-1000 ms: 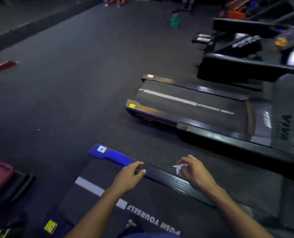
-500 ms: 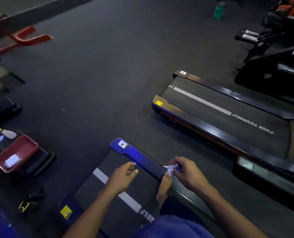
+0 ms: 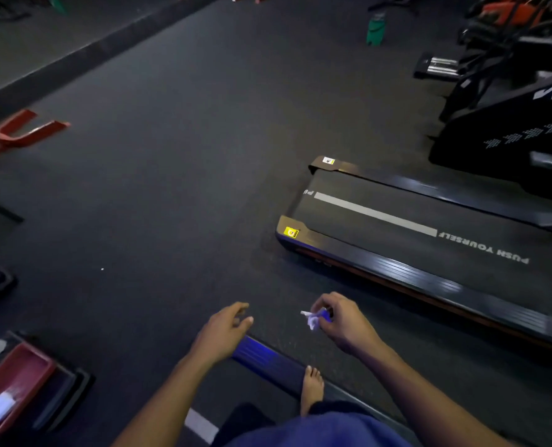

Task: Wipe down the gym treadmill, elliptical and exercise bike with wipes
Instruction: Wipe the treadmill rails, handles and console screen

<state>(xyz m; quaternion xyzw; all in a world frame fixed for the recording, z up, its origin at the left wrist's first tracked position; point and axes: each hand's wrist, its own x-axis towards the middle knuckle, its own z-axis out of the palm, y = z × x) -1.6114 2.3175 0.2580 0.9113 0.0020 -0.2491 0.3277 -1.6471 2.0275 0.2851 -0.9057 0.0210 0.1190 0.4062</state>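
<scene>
**White wipe held above the near treadmill's rail**

White and crumpled, the wipe (image 3: 313, 318) is pinched in the fingers (image 3: 324, 306) of the right hand (image 3: 342, 321), low in the frame just right of centre and clear of any surface. The left hand (image 3: 223, 333) is held beside it, fingers loosely apart and nothing gripped. The near treadmill's side rail (image 3: 265, 358) — lit blue — lies just below both hands, with a bare foot (image 3: 311, 387) resting on it. For a good pass, the wipe is best opened flat and drawn along the rail's length, the foot being shifted first. A second treadmill (image 3: 413, 240) stands at the right, well apart. At lower left a red tray (image 3: 19, 379) is seen with something white in it — possibly spare wipes. Black machines are crowded at the upper right.
</scene>
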